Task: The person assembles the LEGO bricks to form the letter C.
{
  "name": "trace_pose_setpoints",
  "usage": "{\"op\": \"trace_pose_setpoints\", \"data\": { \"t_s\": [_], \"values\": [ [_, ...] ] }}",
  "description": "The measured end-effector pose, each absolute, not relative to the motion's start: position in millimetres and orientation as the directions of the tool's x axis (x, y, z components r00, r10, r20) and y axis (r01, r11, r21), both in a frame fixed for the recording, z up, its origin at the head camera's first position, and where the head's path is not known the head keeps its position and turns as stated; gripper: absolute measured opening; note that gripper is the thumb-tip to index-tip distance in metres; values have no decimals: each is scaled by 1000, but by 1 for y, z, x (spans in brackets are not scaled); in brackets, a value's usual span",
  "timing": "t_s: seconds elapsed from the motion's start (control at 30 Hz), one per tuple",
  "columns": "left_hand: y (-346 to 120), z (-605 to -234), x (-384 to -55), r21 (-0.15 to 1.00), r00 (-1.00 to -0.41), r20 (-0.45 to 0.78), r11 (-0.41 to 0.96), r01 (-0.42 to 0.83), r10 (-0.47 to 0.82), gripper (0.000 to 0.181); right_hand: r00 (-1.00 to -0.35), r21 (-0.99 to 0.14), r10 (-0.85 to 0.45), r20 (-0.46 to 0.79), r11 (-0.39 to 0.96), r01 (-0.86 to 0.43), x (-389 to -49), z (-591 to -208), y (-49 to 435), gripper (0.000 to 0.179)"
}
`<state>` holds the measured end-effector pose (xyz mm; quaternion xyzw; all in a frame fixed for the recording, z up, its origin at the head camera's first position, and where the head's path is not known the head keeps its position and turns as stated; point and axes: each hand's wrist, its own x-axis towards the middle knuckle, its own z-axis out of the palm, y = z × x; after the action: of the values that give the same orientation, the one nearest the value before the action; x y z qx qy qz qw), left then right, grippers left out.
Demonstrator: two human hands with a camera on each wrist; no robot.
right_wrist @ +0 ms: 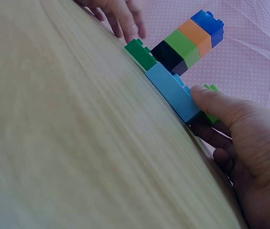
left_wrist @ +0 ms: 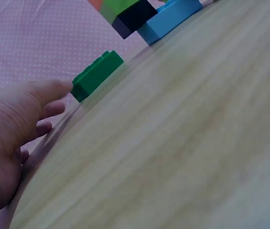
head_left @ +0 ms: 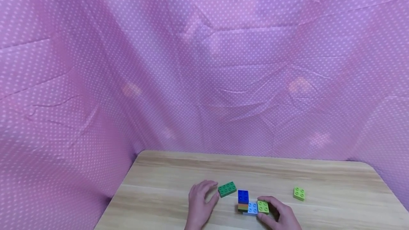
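Observation:
A stack of bricks, dark at the bottom, then green, orange and a blue brick on top, rises over the left end of a light blue brick. At the right end of that light blue brick, my right hand pinches a lime green brick between thumb and fingers. Whether the lime brick sits on the blue one or beside it, I cannot tell. My left hand lies left of a dark green brick, its fingers loosely bent and a fingertip at the brick's near end.
Another lime green brick lies by itself on the wooden table, farther right. Behind and at the sides hangs a pink dotted cloth, close to the table's back edge.

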<state>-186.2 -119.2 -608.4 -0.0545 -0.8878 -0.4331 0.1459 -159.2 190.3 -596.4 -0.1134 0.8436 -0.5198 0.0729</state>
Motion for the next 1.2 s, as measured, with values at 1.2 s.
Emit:
{"op": "trace_pose_setpoints", "data": {
  "t_s": [1.2],
  "values": [
    [-94,-598,-185,901,-968,252,366,233,-6,40,-966,-897,-260,-10,430,-106,-158,-597,190,50]
  ]
}}
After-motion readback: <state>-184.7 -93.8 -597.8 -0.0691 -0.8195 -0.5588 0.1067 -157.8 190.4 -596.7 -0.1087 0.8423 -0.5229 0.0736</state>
